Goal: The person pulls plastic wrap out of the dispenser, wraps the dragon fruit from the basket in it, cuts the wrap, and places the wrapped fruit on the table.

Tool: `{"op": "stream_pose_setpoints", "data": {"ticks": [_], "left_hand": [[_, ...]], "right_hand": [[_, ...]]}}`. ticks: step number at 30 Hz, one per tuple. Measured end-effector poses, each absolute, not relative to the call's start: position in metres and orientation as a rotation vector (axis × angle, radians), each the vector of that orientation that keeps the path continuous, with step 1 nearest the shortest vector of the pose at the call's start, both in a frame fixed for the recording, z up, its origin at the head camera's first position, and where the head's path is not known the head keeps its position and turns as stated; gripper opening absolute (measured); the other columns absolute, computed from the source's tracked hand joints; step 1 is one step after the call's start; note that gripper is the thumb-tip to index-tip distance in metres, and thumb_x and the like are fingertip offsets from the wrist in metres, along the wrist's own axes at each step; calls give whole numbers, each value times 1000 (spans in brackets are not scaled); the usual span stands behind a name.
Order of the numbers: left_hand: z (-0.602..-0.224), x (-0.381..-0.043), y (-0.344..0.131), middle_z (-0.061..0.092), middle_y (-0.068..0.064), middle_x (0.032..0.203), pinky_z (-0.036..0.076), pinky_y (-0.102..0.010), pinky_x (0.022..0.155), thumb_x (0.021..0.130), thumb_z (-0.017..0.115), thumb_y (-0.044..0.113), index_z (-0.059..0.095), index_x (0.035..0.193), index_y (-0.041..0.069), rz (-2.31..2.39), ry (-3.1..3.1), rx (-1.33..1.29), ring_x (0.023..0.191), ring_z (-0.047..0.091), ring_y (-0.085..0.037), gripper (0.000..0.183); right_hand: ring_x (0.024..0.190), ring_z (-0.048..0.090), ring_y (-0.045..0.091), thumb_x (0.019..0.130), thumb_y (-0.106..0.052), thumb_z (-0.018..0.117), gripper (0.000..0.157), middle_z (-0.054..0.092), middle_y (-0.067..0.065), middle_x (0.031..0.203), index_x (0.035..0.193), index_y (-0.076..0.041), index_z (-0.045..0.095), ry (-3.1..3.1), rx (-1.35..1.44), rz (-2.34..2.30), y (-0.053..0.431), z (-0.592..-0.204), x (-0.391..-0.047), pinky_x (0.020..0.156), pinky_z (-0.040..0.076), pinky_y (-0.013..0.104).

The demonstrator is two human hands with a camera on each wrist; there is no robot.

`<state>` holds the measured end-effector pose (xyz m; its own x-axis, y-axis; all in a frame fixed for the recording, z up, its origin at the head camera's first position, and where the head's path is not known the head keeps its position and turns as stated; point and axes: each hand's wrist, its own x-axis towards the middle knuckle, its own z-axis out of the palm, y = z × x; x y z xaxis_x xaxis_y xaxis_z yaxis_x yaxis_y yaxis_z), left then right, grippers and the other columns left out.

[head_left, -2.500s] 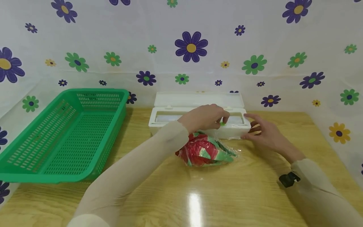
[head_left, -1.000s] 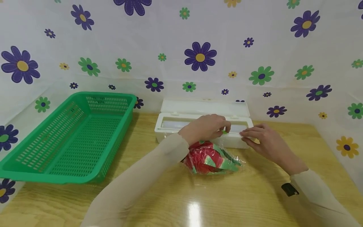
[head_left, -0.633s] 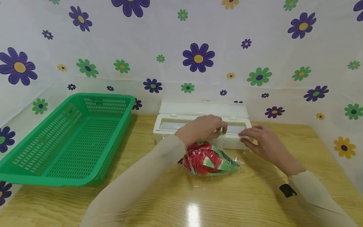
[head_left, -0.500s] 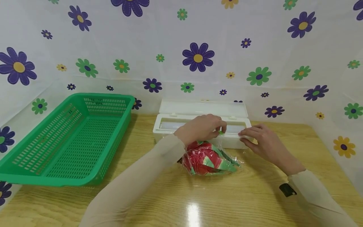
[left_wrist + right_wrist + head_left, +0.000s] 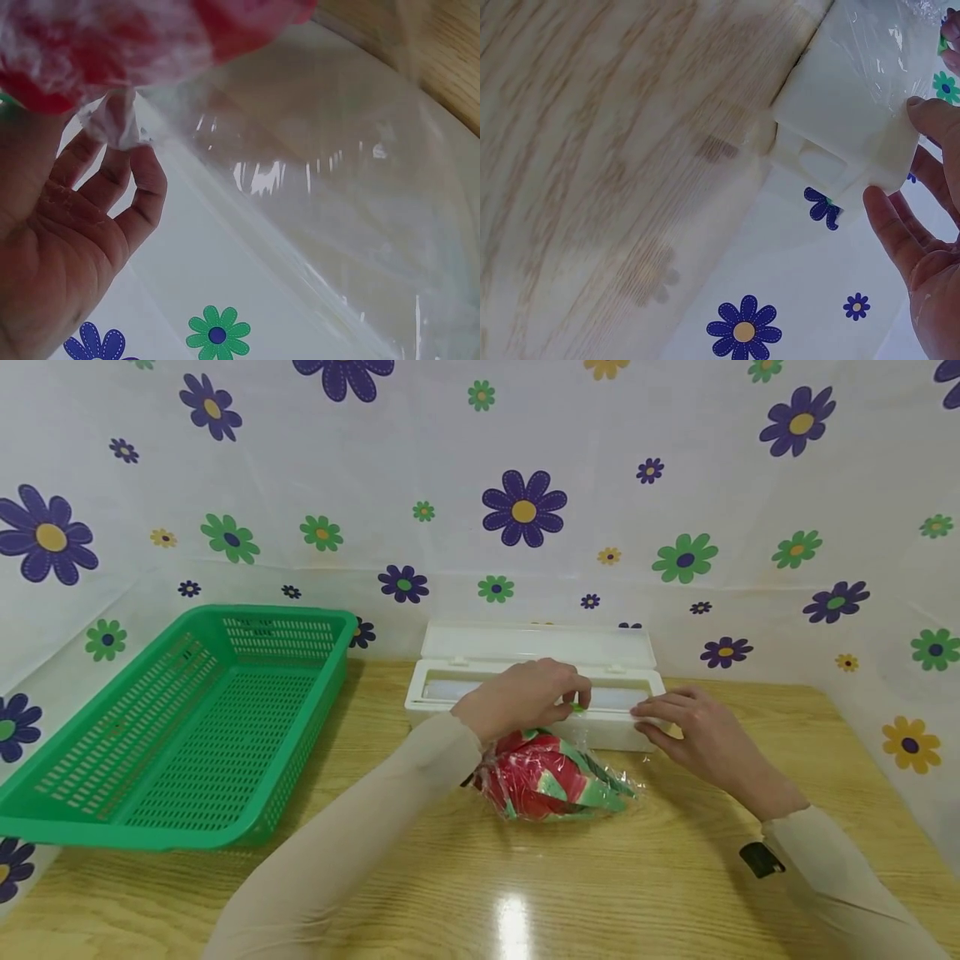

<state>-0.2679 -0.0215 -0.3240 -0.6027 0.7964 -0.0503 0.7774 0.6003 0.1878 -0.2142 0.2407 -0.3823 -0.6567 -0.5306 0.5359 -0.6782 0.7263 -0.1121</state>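
Note:
A white cling film dispenser [image 5: 615, 728] stands at the back of the table, its lid [image 5: 540, 645] raised and a film roll [image 5: 448, 690] inside. My left hand [image 5: 521, 697] reaches over its front edge and pinches a small green slide cutter [image 5: 577, 707], mostly hidden under the fingers. At the dispenser's right end my right hand [image 5: 693, 735] grips the corner with thumb and fingers, as the right wrist view shows. In front lies a red and green watermelon-patterned bundle [image 5: 543, 777] wrapped in clear film. Loose film [image 5: 300, 187] stretches beside the left hand in the left wrist view.
A green slotted plastic basket [image 5: 300, 735] stands at the left of the wooden table [image 5: 600, 893]. Behind the dispenser hangs a white flower-print cloth [image 5: 450, 452]. A black strap [image 5: 761, 860] shows at the right wrist.
The left hand and the green cutter have slid a little left along the dispenser. The right hand has moved from the end face onto the top corner. The head view has shifted slightly.

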Motion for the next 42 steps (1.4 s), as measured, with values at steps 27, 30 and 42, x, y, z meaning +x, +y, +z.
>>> {"op": "stream_pose_setpoints", "data": {"ticks": [27,30,42], "left_hand": [[-323,-267,-29,69,3,113,54,-29,89,101,63,18,68,118,21,201,2713,1289,99,62,-13,18],[-323,-266,-33,67,5,109,53,-29,85,100,63,19,68,116,22,176,2728,1265,95,59,-13,17],[-328,-267,-47,65,7,109,52,-28,85,100,63,22,67,116,24,201,2745,1204,95,58,-12,17]], "right_hand": [[94,72,33,79,-1,85,25,79,8,101,102,-7,78,-2406,971,392,241,-384,-216,84,58,52],[94,71,33,80,-3,84,24,78,7,100,102,-7,76,-2401,978,359,240,-385,-216,85,58,53],[95,66,37,81,-2,83,28,74,8,101,105,-8,69,-2434,985,332,239,-386,-215,86,53,54]]}}
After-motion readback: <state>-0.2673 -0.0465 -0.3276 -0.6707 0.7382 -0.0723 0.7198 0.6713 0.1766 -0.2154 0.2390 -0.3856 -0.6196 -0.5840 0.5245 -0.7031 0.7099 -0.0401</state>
